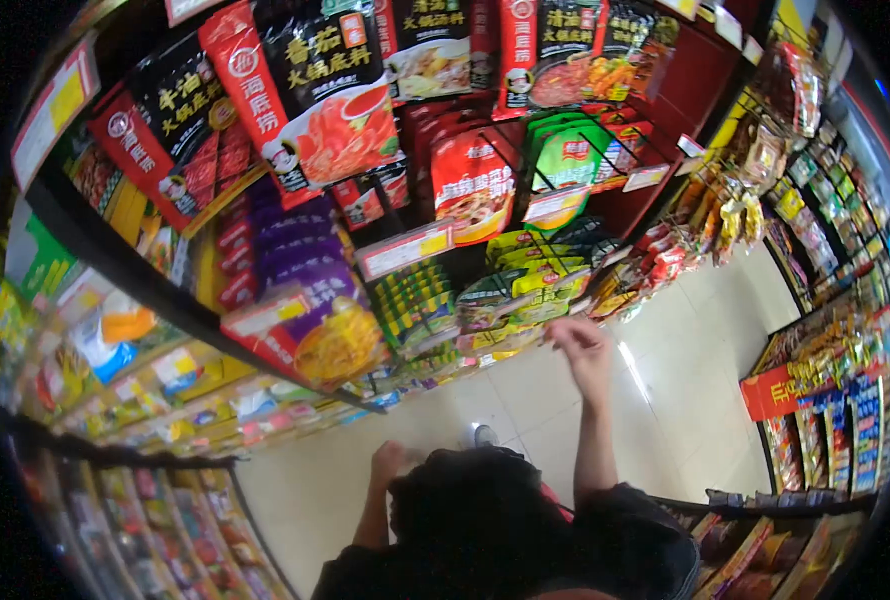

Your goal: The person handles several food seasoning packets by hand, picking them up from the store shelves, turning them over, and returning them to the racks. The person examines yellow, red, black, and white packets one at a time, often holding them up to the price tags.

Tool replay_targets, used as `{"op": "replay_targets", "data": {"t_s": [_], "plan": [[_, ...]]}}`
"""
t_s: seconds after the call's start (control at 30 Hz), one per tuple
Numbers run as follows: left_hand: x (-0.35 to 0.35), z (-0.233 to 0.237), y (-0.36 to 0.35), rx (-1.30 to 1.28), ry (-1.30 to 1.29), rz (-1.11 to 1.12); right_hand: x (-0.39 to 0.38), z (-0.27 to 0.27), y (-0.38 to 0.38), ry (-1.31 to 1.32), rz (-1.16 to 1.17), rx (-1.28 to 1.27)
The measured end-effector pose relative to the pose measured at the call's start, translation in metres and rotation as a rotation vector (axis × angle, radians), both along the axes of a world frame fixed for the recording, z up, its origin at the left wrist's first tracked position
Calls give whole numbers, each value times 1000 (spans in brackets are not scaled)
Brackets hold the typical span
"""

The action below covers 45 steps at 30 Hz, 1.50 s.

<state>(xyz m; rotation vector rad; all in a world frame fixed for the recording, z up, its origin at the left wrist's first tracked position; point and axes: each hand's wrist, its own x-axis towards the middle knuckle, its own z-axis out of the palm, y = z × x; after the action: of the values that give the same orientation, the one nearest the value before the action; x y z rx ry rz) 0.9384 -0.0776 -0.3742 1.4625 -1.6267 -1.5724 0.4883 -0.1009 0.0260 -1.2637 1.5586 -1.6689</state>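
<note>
My right hand (580,345) is raised in front of the shelf, beside the lower rows of packets. Its fingers are loosely bent and a little apart, with nothing visible in them. Closest to it hang green and yellow seasoning packets (525,285). Above these are red pouches (473,180) and a green pouch (568,165). My left hand (390,462) hangs low over the floor, near my body and apart from the shelf. It is small and blurred, and its fingers cannot be made out.
Black and red hotpot-base packets (340,95) fill the top shelf. Purple packets (315,290) stand lower left, behind a price tag (265,312). Tiled floor (665,380) lies below. Another rack (825,370) stands to the right, and stocked shelves (165,520) are at lower left.
</note>
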Motion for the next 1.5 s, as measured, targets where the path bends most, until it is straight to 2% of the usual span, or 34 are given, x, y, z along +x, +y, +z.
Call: {"op": "replay_targets", "data": {"t_s": [0.03, 0.1, 0.13, 0.2, 0.23, 0.33, 0.4, 0.43, 0.47, 0.53, 0.57, 0.67, 0.73, 0.8, 0.83, 1.03, 1.07, 1.17, 1.3, 1.33, 1.43, 1.47, 1.5], "plan": [[35, -65, 18, 100, 306, 107, -13, 21, -4, 34, -49, -68], [72, -57, 67, 390, 20, 192, -34, 76, -22, 143, -116, -238], [91, -53, 96, 586, -8, 260, -42, 107, -36, 224, -134, -344], [117, -47, 142, 923, 50, 392, -57, 156, -62, 230, -202, -308], [98, -53, 149, 887, -319, 161, -63, 177, -78, 299, -192, -355], [96, -60, 163, 805, -283, 214, -84, 214, -135, 375, -163, -395], [85, -57, 169, 754, -242, 240, -115, 220, -186, 454, -174, -386], [79, -57, 165, 721, -218, 251, -116, 222, -202, 425, -190, -365], [73, -54, 165, 697, -202, 263, -115, 227, -212, 529, -229, -367], [65, -53, 159, 652, -169, 290, -83, 239, -216, 559, -288, -448], [61, -54, 157, 633, -157, 300, -67, 245, -213, 605, -324, -440], [56, -52, 153, 588, -129, 330, -67, 244, -234, 860, -658, -504], [60, -51, 153, 565, -120, 353, -99, 243, -260, 698, -705, -397], [65, -51, 156, 549, -117, 379, -125, 247, -267, 681, -616, -271], [68, -51, 156, 545, -118, 390, -149, 243, -287, 435, -345, -293], [77, -56, 165, 570, -167, 381, -150, 243, -284, 421, -202, -191], [78, -57, 165, 573, -181, 371, -152, 251, -281, 382, -110, -20], [78, -56, 157, 570, -206, 344, -126, 256, -254, 457, -71, -41], [76, -53, 148, 542, -218, 325, -97, 256, -224, 128, 49, -279], [77, -53, 146, 531, -223, 323, -81, 264, -207, 0, -23, -275], [81, -52, 134, 481, -231, 315, -94, 276, -172, -80, 18, -214], [83, -52, 132, 457, -234, 305, -103, 275, -162, -164, 132, -243], [84, -52, 127, 434, -240, 297, -112, 278, -148, -223, 153, -186]]}}
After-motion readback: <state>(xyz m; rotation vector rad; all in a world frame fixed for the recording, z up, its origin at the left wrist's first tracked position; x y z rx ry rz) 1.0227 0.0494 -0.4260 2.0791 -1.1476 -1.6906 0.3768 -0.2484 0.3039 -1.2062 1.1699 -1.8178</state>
